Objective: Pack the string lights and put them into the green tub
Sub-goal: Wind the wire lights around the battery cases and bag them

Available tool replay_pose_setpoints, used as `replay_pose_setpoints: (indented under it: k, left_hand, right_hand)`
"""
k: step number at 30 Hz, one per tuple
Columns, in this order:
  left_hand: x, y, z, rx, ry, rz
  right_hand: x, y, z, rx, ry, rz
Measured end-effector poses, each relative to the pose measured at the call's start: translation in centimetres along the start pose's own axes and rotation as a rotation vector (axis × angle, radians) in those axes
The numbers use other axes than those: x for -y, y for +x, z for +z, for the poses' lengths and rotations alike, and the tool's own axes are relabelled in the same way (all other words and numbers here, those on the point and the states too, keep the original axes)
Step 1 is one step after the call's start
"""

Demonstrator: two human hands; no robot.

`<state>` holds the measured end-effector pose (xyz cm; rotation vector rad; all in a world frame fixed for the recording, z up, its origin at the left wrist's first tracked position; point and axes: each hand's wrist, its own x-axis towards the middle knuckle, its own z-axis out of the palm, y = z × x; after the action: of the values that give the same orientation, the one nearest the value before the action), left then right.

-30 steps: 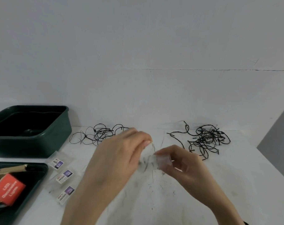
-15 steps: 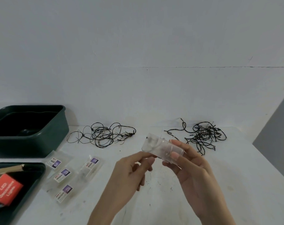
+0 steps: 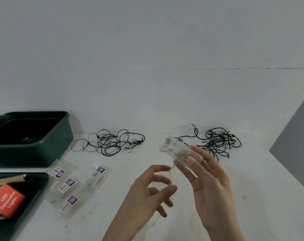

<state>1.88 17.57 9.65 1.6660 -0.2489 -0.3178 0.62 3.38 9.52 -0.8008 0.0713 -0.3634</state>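
Observation:
My right hand (image 3: 212, 185) holds a clear plastic light case (image 3: 179, 150) between thumb and fingers, tilted up to the left, with thin silvery wire wound round it. A strand of that wire hangs down toward my left hand (image 3: 147, 193), which hovers just below with its fingers spread and loosely bent, gripping nothing I can make out. Two tangles of black string lights lie at the back of the table, one in the middle (image 3: 111, 143) and one on the right (image 3: 217, 143). The green tub (image 3: 60, 136) stands at the back left; I see nothing in it.
Several clear packets with purple labels (image 3: 67, 185) lie left of my hands. A second dark tray (image 3: 34, 193) at the front left holds a red LED lights box (image 3: 6, 200) and cardboard. The white table ends against the wall behind and at its right edge (image 3: 287, 171).
My left hand has let go of the clear case, dropped below it and spread its fingers. My right hand keeps the case, which has hardly moved.

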Motion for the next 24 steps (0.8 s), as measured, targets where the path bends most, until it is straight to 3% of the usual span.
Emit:
replay_pose_setpoints:
  k: [5, 12, 17, 20, 24]
  left_hand:
    - [-0.1, -0.7, -0.9, 0.254, 0.053, -0.083]
    - [-1.8, -2.0, -1.1, 0.204, 0.341, 0.089]
    - [-3.9, -2.9, -1.1, 0.121, 0.588, 0.335]
    - [-5.0, -2.5, -2.0, -0.065, 0.862, 0.629]
    - [-6.6, -1.1, -3.0, -0.184, 0.971, 0.808]
  right_hand:
    - [0.6, 0.4, 0.1, -0.141, -0.242, -0.223]
    - [0.5, 1.3, -0.3, -0.263, -0.631, -0.557]
    - [-0.6, 1.5, -1.0, -0.187, -0.885, -0.736]
    - [-0.9, 1.4, -1.5, -0.061, -1.014, -0.701]
    - [-0.7, 0.4, -1.1, 0.196, -1.021, -0.457]
